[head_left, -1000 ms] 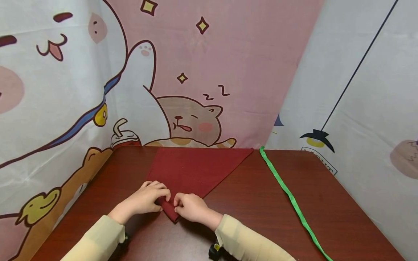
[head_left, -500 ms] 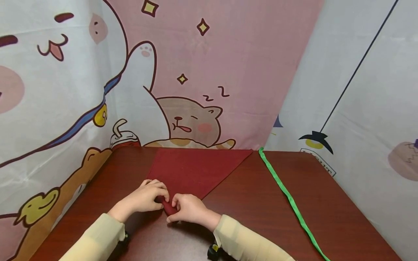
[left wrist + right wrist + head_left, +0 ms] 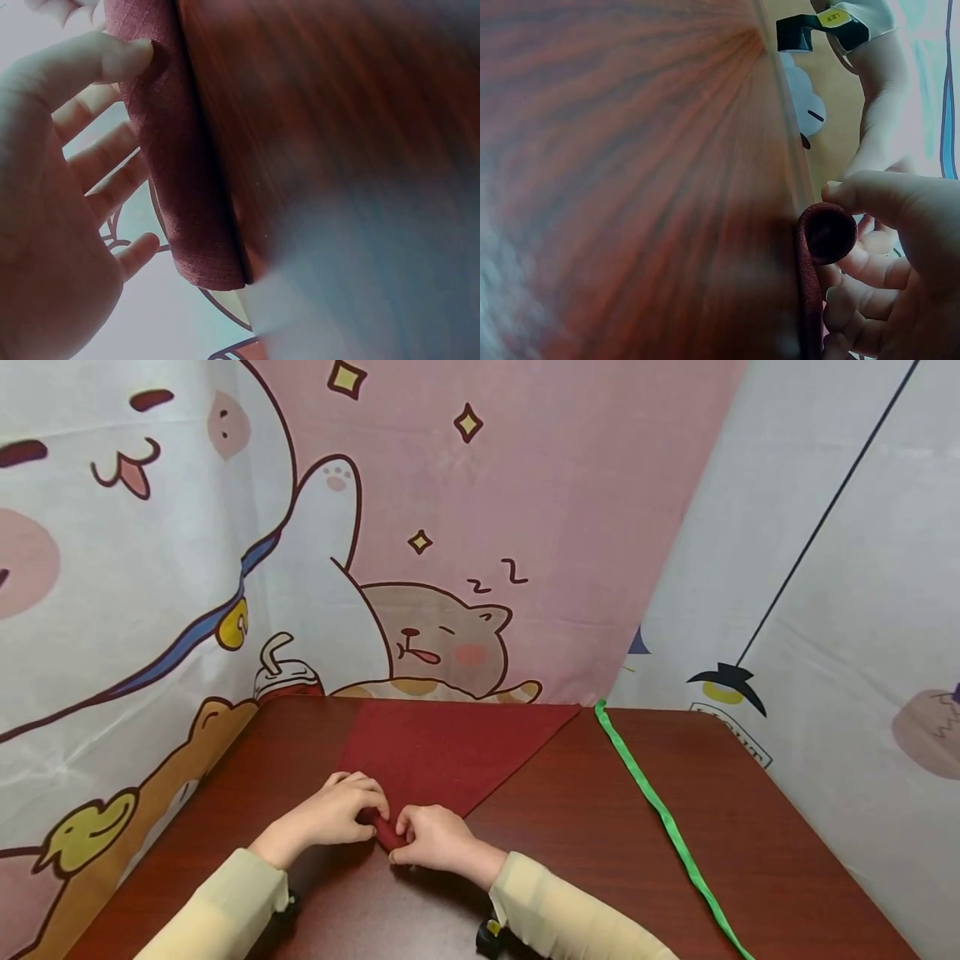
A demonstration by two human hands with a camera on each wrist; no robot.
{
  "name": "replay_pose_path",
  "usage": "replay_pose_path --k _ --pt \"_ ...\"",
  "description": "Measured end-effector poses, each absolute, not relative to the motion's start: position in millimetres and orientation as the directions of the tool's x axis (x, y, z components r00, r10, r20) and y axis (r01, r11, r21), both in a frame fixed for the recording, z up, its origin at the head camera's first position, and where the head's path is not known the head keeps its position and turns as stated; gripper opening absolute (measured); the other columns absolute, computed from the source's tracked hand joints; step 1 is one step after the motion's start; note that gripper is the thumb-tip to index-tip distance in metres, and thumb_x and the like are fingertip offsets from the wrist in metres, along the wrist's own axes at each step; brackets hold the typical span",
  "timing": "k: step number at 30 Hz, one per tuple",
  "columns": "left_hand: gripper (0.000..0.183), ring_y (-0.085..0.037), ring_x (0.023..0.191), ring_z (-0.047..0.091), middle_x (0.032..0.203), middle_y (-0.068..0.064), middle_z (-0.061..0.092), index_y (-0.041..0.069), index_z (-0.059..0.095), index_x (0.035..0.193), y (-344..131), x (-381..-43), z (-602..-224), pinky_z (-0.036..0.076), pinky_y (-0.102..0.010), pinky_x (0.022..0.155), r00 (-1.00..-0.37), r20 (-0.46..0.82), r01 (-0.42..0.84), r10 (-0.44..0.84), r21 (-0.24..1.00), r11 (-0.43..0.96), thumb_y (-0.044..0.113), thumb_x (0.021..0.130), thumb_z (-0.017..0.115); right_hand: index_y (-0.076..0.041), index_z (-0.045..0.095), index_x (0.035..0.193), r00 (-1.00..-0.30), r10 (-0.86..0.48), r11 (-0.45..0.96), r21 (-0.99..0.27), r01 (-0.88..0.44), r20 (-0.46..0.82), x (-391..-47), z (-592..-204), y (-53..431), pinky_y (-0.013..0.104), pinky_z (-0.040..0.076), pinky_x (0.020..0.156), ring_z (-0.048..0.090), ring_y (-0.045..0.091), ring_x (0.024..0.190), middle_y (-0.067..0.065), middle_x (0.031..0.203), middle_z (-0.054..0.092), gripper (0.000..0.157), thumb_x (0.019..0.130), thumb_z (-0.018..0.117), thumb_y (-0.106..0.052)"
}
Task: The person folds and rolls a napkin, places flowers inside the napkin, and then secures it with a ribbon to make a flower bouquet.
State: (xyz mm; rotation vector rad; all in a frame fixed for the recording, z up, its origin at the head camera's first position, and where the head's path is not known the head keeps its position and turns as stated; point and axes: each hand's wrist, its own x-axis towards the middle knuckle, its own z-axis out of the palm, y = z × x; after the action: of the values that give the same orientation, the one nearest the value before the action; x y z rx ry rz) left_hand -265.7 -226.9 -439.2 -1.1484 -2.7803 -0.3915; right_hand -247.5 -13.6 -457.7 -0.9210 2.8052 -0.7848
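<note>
Only the near end of the dark red, smooth woven cloth point(image 3: 457, 747) is rolled up, into a short tube point(image 3: 387, 835) lying slantwise between the hands. Most of the cloth lies spread out beyond them, so the rolling looks to be at an early stage, with the larger share left flat. The left hand point(image 3: 341, 810) has its thumb pressed on the tube and its fingers, parted and gently bent, on the other side, holding it lightly. The right hand point(image 3: 435, 838) is more tightly curled, pinching the tube's near end between thumb and fingers.

The flat part widens away from the hands to the far edge of the brown wood-look table point(image 3: 585, 860); whether it hangs over that edge cannot be told. Its right side runs in a straight slant, and few wrinkles show. Seen from the right wrist, the tube's end is round and hollow, dark inside; from the left wrist, its surface looks even, with a neat cut-off end. A narrow bright green ribbon point(image 3: 663, 814) lies lengthwise to the right of the right hand, well apart and untouched.
</note>
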Motion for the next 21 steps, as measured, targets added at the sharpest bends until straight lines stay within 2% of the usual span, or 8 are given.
replay_pose_path --k 7,12,17,21 --pt "0.033 -0.013 0.098 0.051 0.097 0.014 0.06 0.029 0.063 0.099 -224.6 -265.0 -439.4 0.032 -0.055 0.088 -0.712 0.192 0.702 0.675 0.229 0.675 0.018 0.073 0.079 -0.019 0.066 0.083 -0.823 -0.562 0.713 -0.455 -0.534 0.084 -247.0 -454.4 -10.6 0.019 0.039 0.054 0.049 -0.003 0.058 -0.017 0.066 0.054 0.018 0.075 0.077 -0.031" --pt "0.031 -0.012 0.098 0.052 0.097 0.016 0.059 0.032 0.062 0.095 -223.1 -263.5 -440.0 0.033 -0.054 0.087 -0.698 0.206 0.716 0.686 0.224 0.661 0.016 0.074 0.079 -0.021 0.072 0.083 -0.806 -0.585 0.707 -0.429 -0.563 0.093 -250.2 -454.3 -6.6 0.018 0.04 0.057 0.05 -0.002 0.062 -0.016 0.068 0.055 0.009 0.079 0.075 -0.029" --pt "0.027 -0.013 0.099 0.053 0.098 0.015 0.059 0.031 0.064 0.093 -222.9 -262.6 -440.5 0.033 -0.055 0.089 -0.695 0.22 0.719 0.684 0.216 0.661 0.017 0.076 0.078 -0.019 0.077 0.092 -0.786 -0.61 0.707 -0.382 -0.595 0.097 -253.2 -453.3 -3.3 0.019 0.045 0.067 0.057 0.001 0.075 -0.013 0.08 0.064 0.013 0.084 0.073 -0.028" --pt "0.025 -0.015 0.1 0.055 0.099 0.013 0.059 0.028 0.066 0.096 -221.7 -262.7 -440.5 0.032 -0.06 0.092 -0.692 0.224 0.722 0.686 0.228 0.654 0.016 0.077 0.076 -0.016 0.078 0.098 -0.792 -0.607 0.713 -0.393 -0.581 0.068 -254.1 -453.1 -0.7 0.022 0.048 0.073 0.061 0.005 0.085 -0.008 0.089 0.068 0.018 0.086 0.07 -0.026"
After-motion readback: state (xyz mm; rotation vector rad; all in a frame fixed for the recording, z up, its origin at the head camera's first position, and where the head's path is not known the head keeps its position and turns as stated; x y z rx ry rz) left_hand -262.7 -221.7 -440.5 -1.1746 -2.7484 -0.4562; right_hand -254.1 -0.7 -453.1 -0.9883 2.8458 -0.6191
